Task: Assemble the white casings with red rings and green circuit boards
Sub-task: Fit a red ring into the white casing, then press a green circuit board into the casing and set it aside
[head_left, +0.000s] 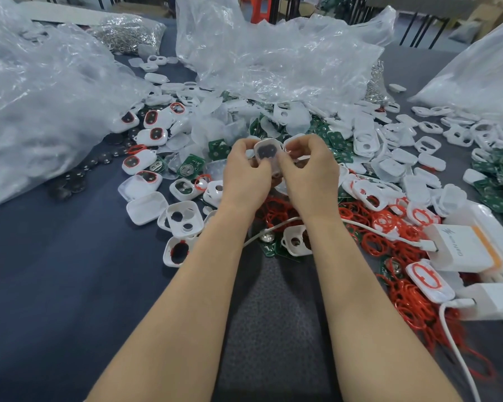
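Forearms of mine stretch toward twelve o'clock over the grey counter point(55, 285). Red rings point(407, 300) lie heaped at four o'clock, beside a white charger point(465, 250). At the centre, my left hand point(245, 172) and right hand point(308, 169) both have their fingers point(244, 146) curled round one white casing point(266, 152), with green circuit boards point(219, 149) scattered around them. Crumpled clear plastic bags point(273, 59) sit at twelve o'clock.

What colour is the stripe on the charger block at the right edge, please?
Orange, on the otherwise white charger block; the head view shows it clearly.
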The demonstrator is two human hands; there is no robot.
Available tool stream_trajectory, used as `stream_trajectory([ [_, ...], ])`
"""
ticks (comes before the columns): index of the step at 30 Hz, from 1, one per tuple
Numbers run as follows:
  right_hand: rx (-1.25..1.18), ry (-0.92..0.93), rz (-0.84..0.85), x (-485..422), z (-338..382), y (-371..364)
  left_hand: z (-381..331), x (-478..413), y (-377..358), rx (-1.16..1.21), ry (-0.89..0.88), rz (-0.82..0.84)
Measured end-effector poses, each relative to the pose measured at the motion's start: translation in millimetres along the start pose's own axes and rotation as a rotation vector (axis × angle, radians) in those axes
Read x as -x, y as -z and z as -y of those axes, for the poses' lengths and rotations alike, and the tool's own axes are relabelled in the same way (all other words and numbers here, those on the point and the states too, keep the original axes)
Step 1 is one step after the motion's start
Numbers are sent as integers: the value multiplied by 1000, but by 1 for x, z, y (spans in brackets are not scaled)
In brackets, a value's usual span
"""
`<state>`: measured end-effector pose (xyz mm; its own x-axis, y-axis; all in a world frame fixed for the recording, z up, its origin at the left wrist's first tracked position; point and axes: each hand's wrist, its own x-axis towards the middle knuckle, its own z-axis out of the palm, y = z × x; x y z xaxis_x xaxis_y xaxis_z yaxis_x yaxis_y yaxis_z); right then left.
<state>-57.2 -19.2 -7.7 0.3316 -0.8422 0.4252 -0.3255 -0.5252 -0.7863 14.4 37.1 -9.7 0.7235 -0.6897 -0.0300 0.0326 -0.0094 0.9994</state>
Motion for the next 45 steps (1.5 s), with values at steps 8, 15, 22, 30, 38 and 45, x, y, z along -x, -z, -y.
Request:
stream_trajectory([
  [8, -74, -153, -129, -15, -8, 32, -14, -6, 20, 291, 28, -82],
  [15, 287, -66, 252, -10, -5, 31, -14, -7, 20, 323, 72, -132],
  [22, 524, 15, 463, -4, -2, 19, -15, -8, 21, 368, 81, -158],
  [30, 441, 66, 422, -1, -2, 6, -17, -11, 23, 495, 41, -196],
  [38, 343, 12, 164, -8, -8, 16, -14, -11, 21, 466, 44, -184],
  [45, 653, 44, 347, -11, -23, 10, -11, -8, 14, 396, 105, -40],
])
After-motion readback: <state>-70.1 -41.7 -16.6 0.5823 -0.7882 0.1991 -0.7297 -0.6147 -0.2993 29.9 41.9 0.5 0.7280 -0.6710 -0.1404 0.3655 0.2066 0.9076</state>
